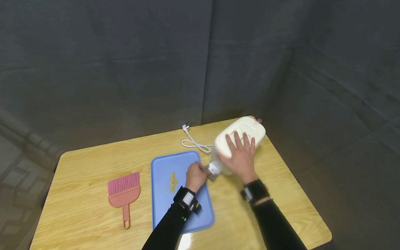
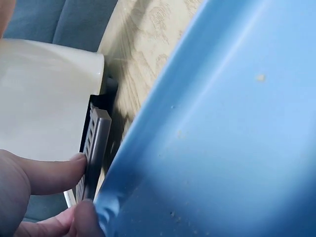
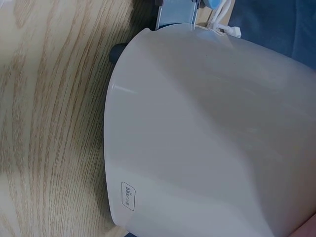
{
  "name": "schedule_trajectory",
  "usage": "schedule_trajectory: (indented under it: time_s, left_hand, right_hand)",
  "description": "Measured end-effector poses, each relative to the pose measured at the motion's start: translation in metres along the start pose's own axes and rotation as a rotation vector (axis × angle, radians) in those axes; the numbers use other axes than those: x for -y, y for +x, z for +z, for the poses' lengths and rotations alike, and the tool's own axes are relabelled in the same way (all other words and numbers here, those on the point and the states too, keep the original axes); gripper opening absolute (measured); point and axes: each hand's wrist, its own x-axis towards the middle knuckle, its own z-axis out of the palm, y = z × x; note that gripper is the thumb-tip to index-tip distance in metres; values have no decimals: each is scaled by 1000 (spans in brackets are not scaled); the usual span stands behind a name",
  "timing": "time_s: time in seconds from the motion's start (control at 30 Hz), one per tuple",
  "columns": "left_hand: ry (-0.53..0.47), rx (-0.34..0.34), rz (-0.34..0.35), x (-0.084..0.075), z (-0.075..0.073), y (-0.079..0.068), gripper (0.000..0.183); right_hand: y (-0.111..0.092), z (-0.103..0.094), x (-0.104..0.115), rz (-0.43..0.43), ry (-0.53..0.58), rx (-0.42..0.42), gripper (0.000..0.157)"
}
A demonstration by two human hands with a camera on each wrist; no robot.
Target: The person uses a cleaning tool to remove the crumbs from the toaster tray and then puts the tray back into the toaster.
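Note:
My left hand point(image 1: 196, 176) pinches the grey slotted end of a crumb tray point(image 2: 96, 148) between thumb and fingers. The crumb tray sticks part way out of the near end of a white toaster point(image 1: 215, 152), beside the right edge of a blue tray point(image 1: 162, 211). Spread across the toaster's top, my right hand point(image 1: 240, 158) rests with fingers straight. Only a sliver of that hand shows in the right wrist view, where the toaster's side point(image 3: 197, 133) fills most of the picture. Yellowish crumbs point(image 1: 173, 182) lie on the blue tray, left of my left hand.
A pink brush nested with a dustpan point(image 1: 124, 196) lies left of the blue tray. Behind the tray, a white power cord point(image 1: 200, 147) with its plug point(image 1: 185, 127) lies looped on the wooden table point(image 1: 84, 173). Dark curtains point(image 1: 140, 69) hang behind and to the right.

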Motion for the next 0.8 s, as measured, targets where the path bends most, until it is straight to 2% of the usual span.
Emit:
schedule_trajectory:
  time_s: [0.33, 0.63, 0.8]
  left_hand:
    - [63, 20, 37, 3, 3, 1, 19]
    - [142, 144, 133, 3, -9, -3, 28]
    - [151, 177, 115, 2, -9, -2, 35]
  right_hand:
    - [-3, 0, 8, 1, 6, 1, 83]
    - [-3, -2, 10, 12, -8, 9, 83]
    - [-4, -4, 11, 13, 9, 11, 83]
